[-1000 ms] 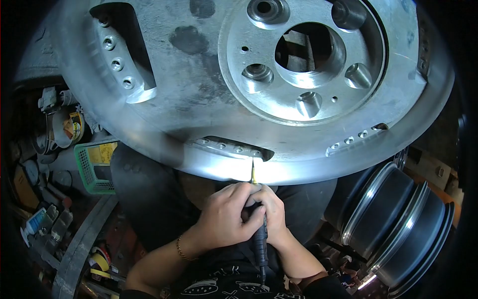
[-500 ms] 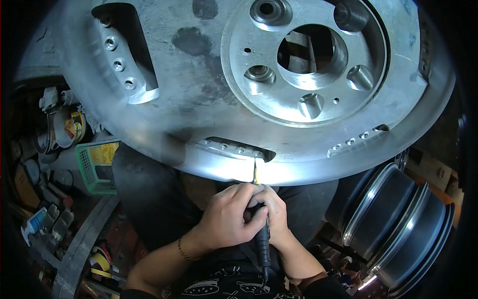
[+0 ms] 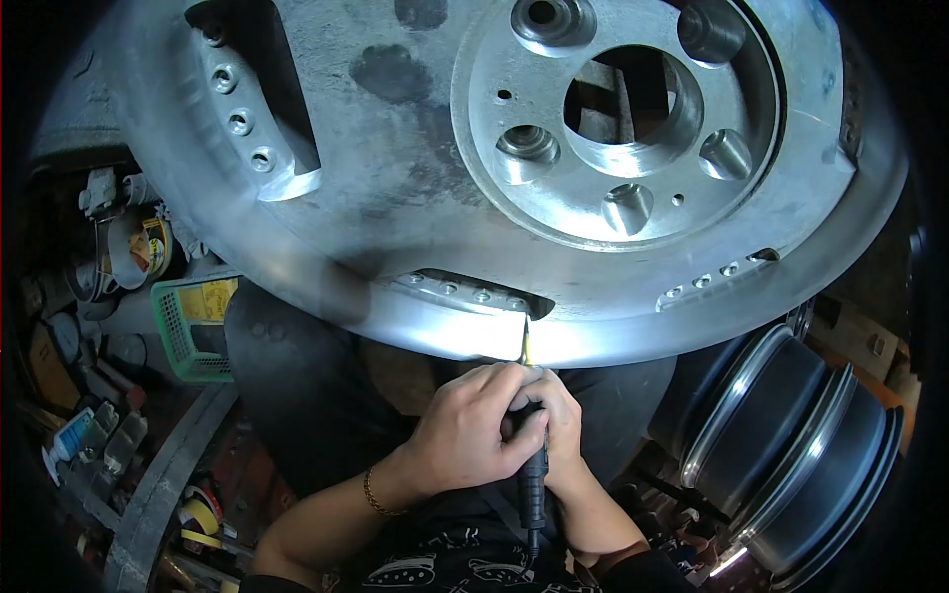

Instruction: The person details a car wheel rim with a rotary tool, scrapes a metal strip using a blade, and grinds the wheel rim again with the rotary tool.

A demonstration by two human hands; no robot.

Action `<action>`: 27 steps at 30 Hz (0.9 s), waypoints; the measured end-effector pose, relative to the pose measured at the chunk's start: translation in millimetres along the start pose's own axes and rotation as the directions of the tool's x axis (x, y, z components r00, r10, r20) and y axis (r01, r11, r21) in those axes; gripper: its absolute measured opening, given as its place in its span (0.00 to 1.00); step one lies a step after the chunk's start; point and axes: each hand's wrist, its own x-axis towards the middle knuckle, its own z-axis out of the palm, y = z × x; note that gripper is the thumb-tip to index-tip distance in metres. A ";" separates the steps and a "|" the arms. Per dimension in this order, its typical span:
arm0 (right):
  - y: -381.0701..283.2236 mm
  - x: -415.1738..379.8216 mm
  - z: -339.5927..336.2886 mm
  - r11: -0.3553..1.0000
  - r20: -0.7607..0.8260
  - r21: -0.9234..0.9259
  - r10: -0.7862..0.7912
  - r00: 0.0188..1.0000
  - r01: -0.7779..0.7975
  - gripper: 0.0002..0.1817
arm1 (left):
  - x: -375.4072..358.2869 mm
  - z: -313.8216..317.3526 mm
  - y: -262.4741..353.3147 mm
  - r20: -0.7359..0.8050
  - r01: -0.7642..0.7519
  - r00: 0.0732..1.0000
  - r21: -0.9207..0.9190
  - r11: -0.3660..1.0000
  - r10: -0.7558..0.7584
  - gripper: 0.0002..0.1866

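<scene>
Left hand: from where I stand, the left hand is curled, its thumb laid against the pen-style rotary tool and its fingers bunched near the front.
Right hand: the right hand is folded around the same tool from the other side, pressed against the left; some of its grip is hidden.
Rotary tool: black-handled, between the two palms, its long axis running away from the person's body toward the wheel, nearly straight.
Bit: the slim bit points ahead, over the brightly lit lip, to the near slot, by the right-hand end of its row of small holes. I can't tell whether it touches metal.
Nearer hand: about even; both sit just short of the lip.
Wheel: the bare-metal wheel lies face up beyond both hands.
Around: green basket off to the left, wheel barrels down on the right.
</scene>
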 end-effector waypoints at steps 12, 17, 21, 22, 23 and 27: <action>-1.8 -2.1 -3.8 0.999 0.002 -0.049 -0.006 1.000 0.006 0.13 | 0.7 2.1 1.7 0.006 0.015 1.000 0.001 1.000 -0.015 0.19; -2.2 -0.5 -3.1 0.998 0.006 -0.062 -0.026 1.000 0.027 0.14 | -0.5 3.5 -2.6 -0.006 -0.014 1.000 -0.007 1.000 0.014 0.18; -2.9 3.5 -1.0 0.999 0.017 -0.040 -0.032 0.999 0.033 0.15 | -0.6 -1.8 2.0 -0.004 0.007 1.000 0.037 0.999 -0.007 0.18; -2.5 3.8 -1.3 0.998 0.025 -0.041 -0.040 0.999 0.041 0.15 | -1.3 -1.7 1.4 -0.002 0.015 1.000 0.032 0.999 -0.015 0.18; -2.1 3.7 -1.4 0.998 0.034 -0.040 -0.047 0.998 0.048 0.14 | -1.6 -1.5 1.1 -0.001 0.025 1.000 0.029 0.999 -0.025 0.18; -0.9 -1.1 -4.5 0.999 0.028 -0.047 -0.017 0.999 0.018 0.13 | 1.2 0.1 5.8 0.006 0.049 0.999 0.007 0.999 -0.049 0.15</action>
